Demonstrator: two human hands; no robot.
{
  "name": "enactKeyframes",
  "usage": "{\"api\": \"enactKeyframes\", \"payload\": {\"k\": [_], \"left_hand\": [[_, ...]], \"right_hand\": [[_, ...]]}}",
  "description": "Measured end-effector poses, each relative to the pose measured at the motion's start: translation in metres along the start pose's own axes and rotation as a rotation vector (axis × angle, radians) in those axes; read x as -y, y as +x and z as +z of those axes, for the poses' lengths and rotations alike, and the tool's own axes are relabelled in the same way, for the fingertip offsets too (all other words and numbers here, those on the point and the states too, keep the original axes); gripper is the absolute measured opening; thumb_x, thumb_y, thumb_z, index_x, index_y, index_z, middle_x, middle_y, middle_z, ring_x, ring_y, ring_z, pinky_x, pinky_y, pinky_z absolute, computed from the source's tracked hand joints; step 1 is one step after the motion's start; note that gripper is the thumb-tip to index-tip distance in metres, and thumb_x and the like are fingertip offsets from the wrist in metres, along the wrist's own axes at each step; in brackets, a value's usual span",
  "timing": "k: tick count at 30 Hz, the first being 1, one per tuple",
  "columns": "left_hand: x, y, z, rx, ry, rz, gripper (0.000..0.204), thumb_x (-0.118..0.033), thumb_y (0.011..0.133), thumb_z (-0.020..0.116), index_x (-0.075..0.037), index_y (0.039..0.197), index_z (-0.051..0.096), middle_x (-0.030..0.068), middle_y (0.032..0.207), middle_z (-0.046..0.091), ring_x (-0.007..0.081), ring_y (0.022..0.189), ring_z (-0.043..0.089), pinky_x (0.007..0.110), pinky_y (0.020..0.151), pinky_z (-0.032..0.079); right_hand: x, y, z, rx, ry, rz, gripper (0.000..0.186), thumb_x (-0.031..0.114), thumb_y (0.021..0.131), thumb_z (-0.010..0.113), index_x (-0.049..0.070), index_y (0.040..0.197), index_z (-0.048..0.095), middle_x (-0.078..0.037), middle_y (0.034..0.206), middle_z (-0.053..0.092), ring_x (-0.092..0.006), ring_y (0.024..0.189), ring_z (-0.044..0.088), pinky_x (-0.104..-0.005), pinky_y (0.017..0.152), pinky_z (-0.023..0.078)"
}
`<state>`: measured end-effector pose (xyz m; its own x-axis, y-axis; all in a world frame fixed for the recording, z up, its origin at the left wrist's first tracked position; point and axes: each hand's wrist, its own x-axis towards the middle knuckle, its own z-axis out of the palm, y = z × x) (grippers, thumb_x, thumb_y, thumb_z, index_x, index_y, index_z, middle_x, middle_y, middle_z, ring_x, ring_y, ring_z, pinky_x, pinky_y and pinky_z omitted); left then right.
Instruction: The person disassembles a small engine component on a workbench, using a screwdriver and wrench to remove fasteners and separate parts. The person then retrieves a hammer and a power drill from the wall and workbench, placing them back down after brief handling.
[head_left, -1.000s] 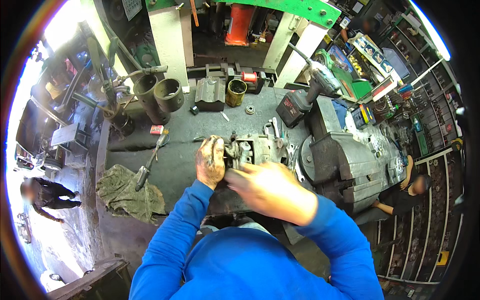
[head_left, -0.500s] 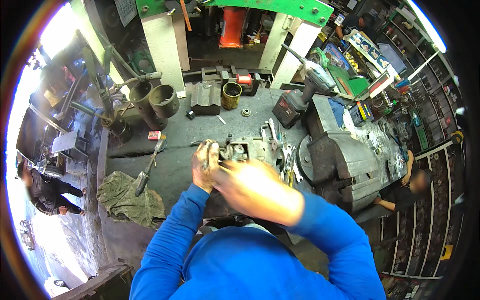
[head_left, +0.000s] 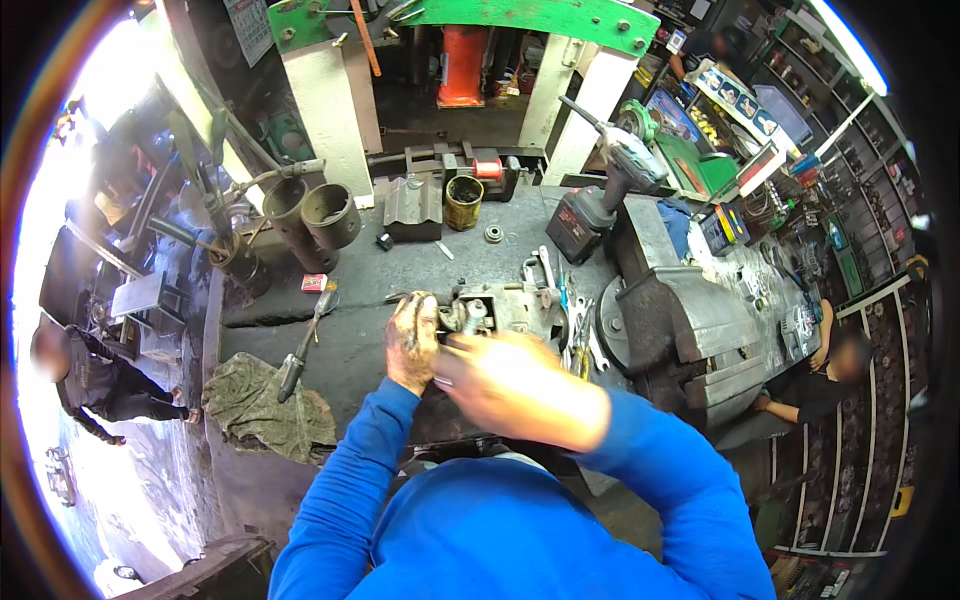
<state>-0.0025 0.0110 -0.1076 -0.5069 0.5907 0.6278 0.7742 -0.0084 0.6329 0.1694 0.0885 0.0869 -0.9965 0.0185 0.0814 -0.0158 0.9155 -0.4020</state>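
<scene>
Since the earliest frame: right hand (head_left: 525, 390) has shifted in toward the left hand (head_left: 412, 345), and a person in dark clothing (head_left: 95, 375), far out left of the hands, has come closer to the grey metal-topped surface (head_left: 380, 265). Left hand stays at the near left end of the grey cast-metal housing (head_left: 522, 308), fingers curled, grease-smeared; can't tell what it grips. Right hand is motion-blurred, fingers bent toward the left one, held over the housing's near side; can't tell how closed it is or whether it holds anything. Housing sits on the surface just ahead of the hands, its open cavity showing a pale metal stub (head_left: 477, 310). Right of it: loose steel wrenches (head_left: 545, 267), then a big dark steel vise (head_left: 690, 310). Ahead-right of the hands, a grey-and-black cordless power tool (head_left: 600, 210) stands on its battery. Ahead: grimy yellow tin (head_left: 463, 212), small steel ring (head_left: 493, 234). Left of the left hand: black-handled tool (head_left: 291, 380), its handle over a crumpled grey-green rag (head_left: 262, 410).
</scene>
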Motion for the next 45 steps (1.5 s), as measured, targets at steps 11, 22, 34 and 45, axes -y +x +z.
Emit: {"api": "enactKeyframes", "payload": {"k": [11,22,34,45], "left_hand": [[0.004,-0.005,-0.009,0.057,-0.165,-0.280,0.039,-0.031,0.109,0.054,0.002,0.125,0.069,0.0267,0.119,0.071,0.0443,0.109,0.067,0.048,0.093,0.053],[-0.073,0.044,-0.052,0.039,-0.124,-0.125,0.027,-0.020,0.094,0.072,-0.007,0.116,0.077,0.0179,0.135,0.066,0.0409,0.130,0.056,0.050,0.112,0.042],[-0.100,0.071,-0.047,0.274,-0.001,0.097,0.018,-0.017,0.090,0.073,-0.009,0.105,0.080,0.0108,0.107,0.077,0.0343,0.107,0.067,0.048,0.100,0.046],[-0.101,0.084,-0.048,0.327,-0.047,0.233,0.025,-0.018,0.087,0.082,0.000,0.102,0.073,0.0186,0.103,0.074,0.0357,0.091,0.071,0.040,0.085,0.056]], "right_hand": [[-0.056,0.095,-0.019,-0.323,0.356,0.188,0.029,0.023,0.088,0.079,-0.004,0.097,0.076,-0.024,0.076,0.070,-0.0354,0.073,0.074,-0.0437,0.071,0.058],[-0.072,-0.043,-0.036,-0.436,1.173,0.685,0.017,0.014,0.104,0.068,0.000,0.115,0.070,0.000,0.082,0.066,-0.0080,0.065,0.060,-0.0232,0.057,0.050],[-0.130,-0.129,-0.004,-1.053,1.102,0.525,0.019,0.015,0.106,0.066,0.003,0.121,0.066,-0.001,0.085,0.066,-0.0062,0.066,0.059,-0.0216,0.055,0.047],[-0.176,-0.182,0.181,-1.064,1.275,1.089,0.045,0.008,0.106,0.058,-0.001,0.148,0.048,-0.010,0.097,0.073,-0.0138,0.067,0.065,-0.0275,0.055,0.051]]}}
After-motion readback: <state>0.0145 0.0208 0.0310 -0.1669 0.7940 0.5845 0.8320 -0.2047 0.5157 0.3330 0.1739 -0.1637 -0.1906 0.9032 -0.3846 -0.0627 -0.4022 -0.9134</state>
